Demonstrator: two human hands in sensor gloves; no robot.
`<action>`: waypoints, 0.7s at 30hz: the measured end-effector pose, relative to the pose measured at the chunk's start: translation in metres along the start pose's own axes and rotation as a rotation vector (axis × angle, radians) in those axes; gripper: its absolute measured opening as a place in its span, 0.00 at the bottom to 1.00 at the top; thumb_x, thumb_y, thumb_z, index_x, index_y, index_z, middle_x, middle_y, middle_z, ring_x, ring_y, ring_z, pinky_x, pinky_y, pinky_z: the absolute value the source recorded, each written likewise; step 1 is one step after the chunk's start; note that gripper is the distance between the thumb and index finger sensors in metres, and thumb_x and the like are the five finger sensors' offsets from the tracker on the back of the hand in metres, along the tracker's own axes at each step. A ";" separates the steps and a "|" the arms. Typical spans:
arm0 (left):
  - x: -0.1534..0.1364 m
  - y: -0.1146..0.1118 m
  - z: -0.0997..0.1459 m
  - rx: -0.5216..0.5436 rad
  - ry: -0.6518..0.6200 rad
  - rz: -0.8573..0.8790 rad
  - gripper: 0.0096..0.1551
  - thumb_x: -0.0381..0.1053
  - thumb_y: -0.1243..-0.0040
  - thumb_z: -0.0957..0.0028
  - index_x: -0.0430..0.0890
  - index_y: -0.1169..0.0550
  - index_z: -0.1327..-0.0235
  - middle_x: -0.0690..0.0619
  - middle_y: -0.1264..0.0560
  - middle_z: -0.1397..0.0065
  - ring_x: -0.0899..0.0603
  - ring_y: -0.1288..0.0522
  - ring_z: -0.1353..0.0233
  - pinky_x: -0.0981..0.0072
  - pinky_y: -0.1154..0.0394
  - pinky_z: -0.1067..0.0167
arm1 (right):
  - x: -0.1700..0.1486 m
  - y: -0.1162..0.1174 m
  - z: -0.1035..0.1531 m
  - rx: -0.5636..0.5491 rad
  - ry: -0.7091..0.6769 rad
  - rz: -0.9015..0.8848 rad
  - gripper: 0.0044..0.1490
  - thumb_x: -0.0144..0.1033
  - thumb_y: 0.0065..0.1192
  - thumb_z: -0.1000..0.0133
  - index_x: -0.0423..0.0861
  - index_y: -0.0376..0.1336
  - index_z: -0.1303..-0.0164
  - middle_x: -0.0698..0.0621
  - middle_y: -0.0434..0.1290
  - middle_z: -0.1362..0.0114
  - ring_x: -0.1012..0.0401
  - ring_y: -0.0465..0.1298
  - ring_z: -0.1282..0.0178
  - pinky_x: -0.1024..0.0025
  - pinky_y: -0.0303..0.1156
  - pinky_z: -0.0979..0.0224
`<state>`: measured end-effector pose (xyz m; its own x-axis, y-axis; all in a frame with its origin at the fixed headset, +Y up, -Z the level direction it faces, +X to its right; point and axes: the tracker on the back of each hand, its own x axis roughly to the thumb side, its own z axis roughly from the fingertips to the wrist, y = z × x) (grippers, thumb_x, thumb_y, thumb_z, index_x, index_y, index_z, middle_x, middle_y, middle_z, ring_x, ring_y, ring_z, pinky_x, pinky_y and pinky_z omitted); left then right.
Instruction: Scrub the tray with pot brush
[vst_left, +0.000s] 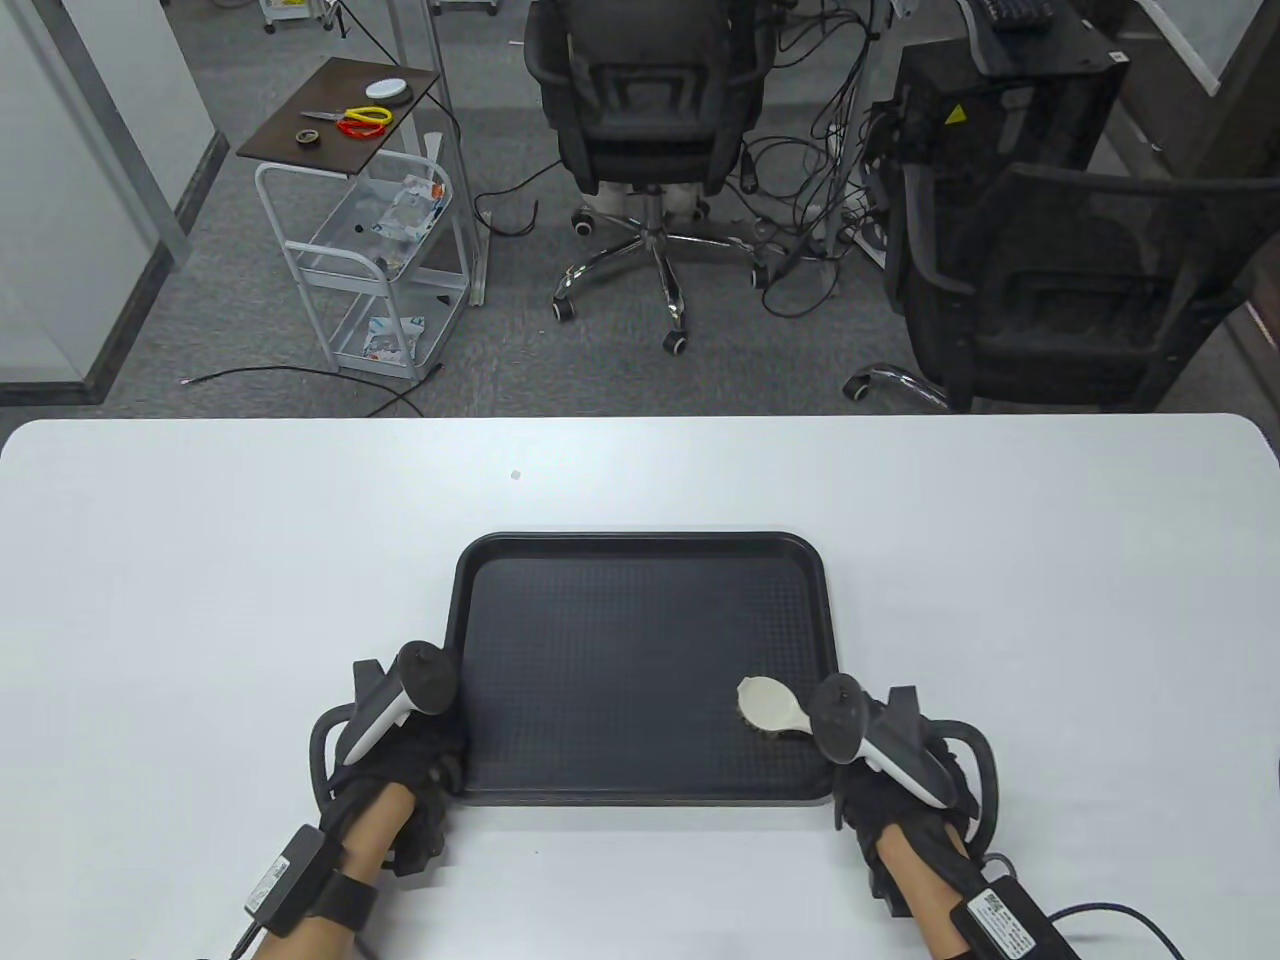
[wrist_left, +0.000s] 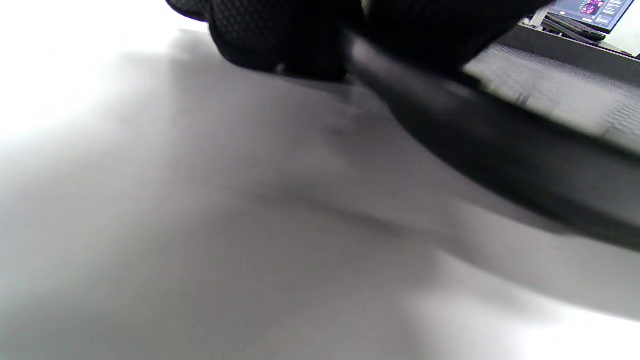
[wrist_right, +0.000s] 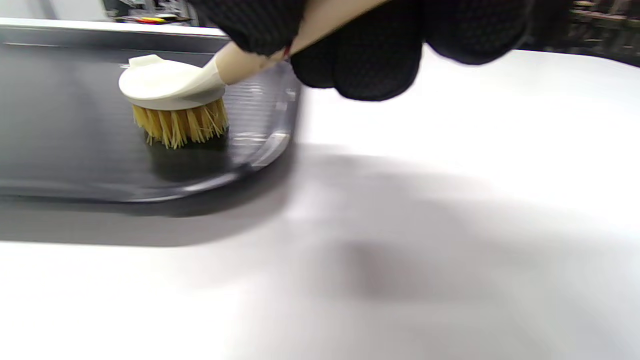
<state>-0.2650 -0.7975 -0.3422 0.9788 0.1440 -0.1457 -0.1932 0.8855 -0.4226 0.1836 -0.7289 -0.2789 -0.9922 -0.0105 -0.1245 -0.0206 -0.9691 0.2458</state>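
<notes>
My right hand has its gloved fingers curled around the pale handle of the pot brush, gripping it close to the head, and the yellow bristles sit down on the tray floor in the near right corner, just inside the rim. My left hand is at the tray's near left corner; in the left wrist view its fingers lie over the dark rim, so I judge it is holding the tray steady, though the blur keeps me from saying how firmly the fingers close. The tray lies flat on the white table, near edge toward me, between my 2 hands. As for progress, I read this as scrubbing under way or just starting: the brush is in contact at 1 corner, and I see no suds, water or wiped streaks to show which parts are done, so I would treat most of the floor, the middle, far side and left side, as left to cover. Counting: 1 tray, 1 pot brush, 2 hands, 1 table.
</notes>
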 end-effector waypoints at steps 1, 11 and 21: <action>0.000 0.000 0.000 -0.001 0.000 0.001 0.45 0.57 0.42 0.47 0.58 0.52 0.23 0.51 0.31 0.41 0.45 0.30 0.41 0.44 0.46 0.23 | -0.007 -0.001 -0.001 -0.002 0.020 0.004 0.33 0.32 0.65 0.46 0.55 0.64 0.28 0.46 0.71 0.28 0.51 0.78 0.40 0.49 0.74 0.38; 0.000 0.000 0.000 0.001 0.001 -0.003 0.45 0.57 0.42 0.47 0.58 0.52 0.23 0.51 0.31 0.41 0.45 0.30 0.41 0.44 0.46 0.23 | 0.048 -0.024 0.015 -0.077 -0.139 -0.005 0.33 0.33 0.65 0.46 0.55 0.63 0.27 0.46 0.70 0.27 0.52 0.77 0.40 0.50 0.73 0.38; 0.001 0.000 0.000 -0.002 -0.001 -0.003 0.45 0.57 0.42 0.47 0.58 0.53 0.23 0.51 0.31 0.41 0.45 0.30 0.41 0.44 0.46 0.23 | 0.184 -0.015 0.032 -0.086 -0.418 -0.035 0.34 0.33 0.64 0.45 0.55 0.61 0.26 0.47 0.69 0.26 0.52 0.77 0.39 0.50 0.73 0.37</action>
<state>-0.2645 -0.7977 -0.3424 0.9793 0.1419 -0.1440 -0.1907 0.8850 -0.4247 -0.0029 -0.7082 -0.2752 -0.9561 0.1064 0.2731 -0.0623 -0.9843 0.1654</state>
